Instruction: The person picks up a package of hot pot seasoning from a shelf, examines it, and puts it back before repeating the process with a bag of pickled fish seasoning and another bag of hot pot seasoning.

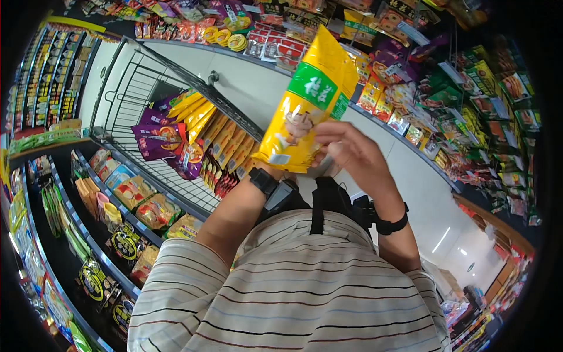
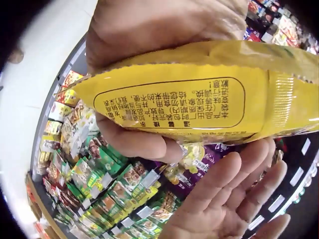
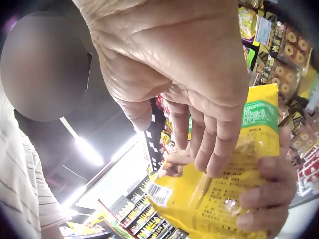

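A yellow food packet (image 1: 293,117) with a green band and white characters is held up in front of the body. My left hand (image 3: 269,194) grips it, its fingers wrapped over one side in the right wrist view; in the head view the packet mostly hides that hand. Printed text in a rounded frame shows on the packet (image 2: 174,102) in the left wrist view. Beside the packet's lower right, my right hand (image 1: 355,155) has loosely bent fingers and grips nothing. Its palm and spread fingers show in the left wrist view.
A wire shopping cart (image 1: 132,94) at the left holds purple packets (image 1: 158,141), yellow packets (image 1: 196,111) and orange ones. Shelves of packaged food (image 1: 149,205) run along the left. Hanging packets (image 1: 481,88) fill the rack at the right and top.
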A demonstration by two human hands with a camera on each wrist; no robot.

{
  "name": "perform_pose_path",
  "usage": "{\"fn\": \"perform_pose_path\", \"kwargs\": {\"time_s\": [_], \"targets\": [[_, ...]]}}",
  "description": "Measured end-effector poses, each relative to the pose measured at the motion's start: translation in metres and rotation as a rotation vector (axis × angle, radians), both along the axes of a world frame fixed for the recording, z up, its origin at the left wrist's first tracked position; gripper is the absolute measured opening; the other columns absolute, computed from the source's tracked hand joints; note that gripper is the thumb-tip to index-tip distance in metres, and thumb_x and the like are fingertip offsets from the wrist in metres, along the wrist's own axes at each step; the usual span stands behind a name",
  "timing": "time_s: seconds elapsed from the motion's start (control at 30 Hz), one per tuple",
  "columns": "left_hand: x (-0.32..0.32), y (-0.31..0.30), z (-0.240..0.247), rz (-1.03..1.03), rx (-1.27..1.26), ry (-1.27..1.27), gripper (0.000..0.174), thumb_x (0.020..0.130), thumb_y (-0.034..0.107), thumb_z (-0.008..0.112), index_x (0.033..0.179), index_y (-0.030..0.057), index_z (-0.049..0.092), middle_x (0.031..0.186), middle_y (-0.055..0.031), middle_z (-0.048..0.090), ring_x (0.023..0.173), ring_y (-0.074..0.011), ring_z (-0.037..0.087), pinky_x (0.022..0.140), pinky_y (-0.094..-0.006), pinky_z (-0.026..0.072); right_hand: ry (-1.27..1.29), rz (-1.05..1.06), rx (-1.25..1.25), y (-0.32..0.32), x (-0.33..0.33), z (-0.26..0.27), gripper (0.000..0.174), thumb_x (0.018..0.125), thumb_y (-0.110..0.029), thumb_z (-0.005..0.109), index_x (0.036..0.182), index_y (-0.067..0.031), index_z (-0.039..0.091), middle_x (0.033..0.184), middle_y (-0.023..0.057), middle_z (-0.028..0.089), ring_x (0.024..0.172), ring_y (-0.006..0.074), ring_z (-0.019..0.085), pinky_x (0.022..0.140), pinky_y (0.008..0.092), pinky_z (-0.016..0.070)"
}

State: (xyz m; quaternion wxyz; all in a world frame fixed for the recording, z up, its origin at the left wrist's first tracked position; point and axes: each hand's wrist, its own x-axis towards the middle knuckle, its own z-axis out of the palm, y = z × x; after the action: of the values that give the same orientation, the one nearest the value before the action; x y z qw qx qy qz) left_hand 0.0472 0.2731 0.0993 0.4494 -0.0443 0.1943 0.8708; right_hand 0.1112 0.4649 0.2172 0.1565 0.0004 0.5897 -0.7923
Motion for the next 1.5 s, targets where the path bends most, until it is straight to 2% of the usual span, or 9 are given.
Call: {"fn": "perform_pose_path", "kwargs": {"time_s": [0.1, 0.2, 0.3, 0.33, 0.6, 0.93, 1.17, 1.4, 1.5], "targets": [[0.008, 0.018, 0.017, -0.063, -0.259, 0.294, 0.051, 0.1, 0.046, 0.058, 0.135, 0.0095, 0.053, 0.105, -0.0104, 0.066, 0.08, -0.0216, 0.068, 0.064, -0.0292, 0.0562, 0.063, -0.061, -0.017, 0.038, -0.005, -0.016, 0.042, 0.104, -0.024, 0.06, 0.139, -0.0004, 0.051, 0.125, 0.0086, 0.063, 0.112, 0.0162, 0.062, 0.094, 0.0333, 0.0524], [0.009, 0.026, -0.016, -0.094, -0.459, 0.505, 0.055, 0.106, 0.047, 0.046, 0.143, 0.007, 0.047, 0.119, -0.009, 0.065, 0.096, -0.0174, 0.066, 0.082, -0.0307, 0.0561, -0.015, -0.141, 0.028, 0.067, -0.008, -0.015, 0.045, 0.105, -0.027, 0.059, 0.14, 0.0007, 0.05, 0.127, 0.0082, 0.061, 0.115, 0.0157, 0.06, 0.095, 0.0333, 0.0516], [-0.001, 0.065, 0.0, -0.061, -0.469, 0.189, 0.051, 0.11, 0.043, 0.035, 0.143, 0.0055, 0.047, 0.125, -0.009, 0.063, 0.11, -0.0157, 0.062, 0.097, -0.0313, 0.051, -0.069, -0.139, -0.02, 0.097, -0.008, -0.044, 0.042, 0.105, -0.028, 0.058, 0.137, -0.0011, 0.051, 0.127, 0.007, 0.06, 0.113, 0.0153, 0.062, 0.092, 0.0321, 0.0544], [0.0, 0.076, 0.01, 0.007, -0.515, 0.215, 0.048, 0.11, 0.042, 0.038, 0.139, 0.0053, 0.052, 0.114, -0.0049, 0.066, 0.096, -0.012, 0.064, 0.082, -0.0278, 0.0529, -0.08, -0.132, -0.018, 0.105, -0.009, -0.046, 0.041, 0.105, -0.028, 0.058, 0.135, -0.0014, 0.052, 0.125, 0.007, 0.061, 0.112, 0.0148, 0.062, 0.091, 0.0317, 0.0553], [0.008, 0.098, -0.03, 0.074, -0.833, 0.445, 0.047, 0.108, 0.031, 0.049, 0.144, 0.0003, 0.046, 0.134, -0.0094, 0.058, 0.122, -0.0144, 0.054, 0.105, -0.0292, 0.0424, -0.247, -0.159, 0.043, 0.151, -0.009, -0.083, 0.039, 0.105, -0.032, 0.057, 0.13, -0.003, 0.057, 0.118, 0.0056, 0.065, 0.108, 0.012, 0.062, 0.092, 0.0314, 0.0536], [0.008, 0.122, -0.052, -0.033, -0.94, 0.501, 0.043, 0.104, 0.026, 0.06, 0.14, 0.0043, 0.051, 0.131, -0.0046, 0.061, 0.121, -0.0135, 0.054, 0.105, -0.0299, 0.0414, -0.175, -0.299, 0.003, 0.175, -0.017, -0.165, 0.043, 0.103, -0.027, 0.061, 0.134, 0.0021, 0.056, 0.127, 0.01, 0.065, 0.114, 0.0149, 0.06, 0.102, 0.0305, 0.0456], [-0.03, 0.148, -0.088, -0.07, -0.921, 0.535, 0.038, 0.104, 0.035, 0.06, 0.126, 0.0044, 0.056, 0.113, -0.0029, 0.065, 0.103, -0.0078, 0.057, 0.092, -0.0271, 0.0478, -0.339, -0.378, -0.164, 0.193, -0.026, -0.199, 0.043, 0.103, -0.027, 0.061, 0.136, -0.001, 0.057, 0.127, 0.0062, 0.065, 0.115, 0.0135, 0.06, 0.101, 0.0293, 0.0463], [-0.067, 0.177, -0.134, -0.077, -0.966, 0.42, 0.042, 0.102, 0.043, 0.061, 0.122, 0.0063, 0.06, 0.112, -0.0027, 0.066, 0.101, -0.0088, 0.059, 0.089, -0.0266, 0.0498, -0.324, -0.404, -0.064, 0.21, -0.052, -0.247, 0.042, 0.103, -0.031, 0.06, 0.137, -0.0064, 0.056, 0.124, 0.0029, 0.066, 0.108, 0.0141, 0.066, 0.092, 0.0315, 0.0549], [-0.083, 0.18, -0.149, -0.156, -0.991, 0.364, 0.054, 0.1, 0.046, 0.061, 0.133, 0.0034, 0.055, 0.122, -0.0078, 0.066, 0.108, -0.014, 0.062, 0.092, -0.0286, 0.0505, -0.412, -0.382, -0.078, 0.213, -0.068, -0.267, 0.042, 0.103, -0.031, 0.06, 0.136, -0.0062, 0.057, 0.123, 0.0041, 0.067, 0.108, 0.0148, 0.066, 0.091, 0.0328, 0.0556]]}}
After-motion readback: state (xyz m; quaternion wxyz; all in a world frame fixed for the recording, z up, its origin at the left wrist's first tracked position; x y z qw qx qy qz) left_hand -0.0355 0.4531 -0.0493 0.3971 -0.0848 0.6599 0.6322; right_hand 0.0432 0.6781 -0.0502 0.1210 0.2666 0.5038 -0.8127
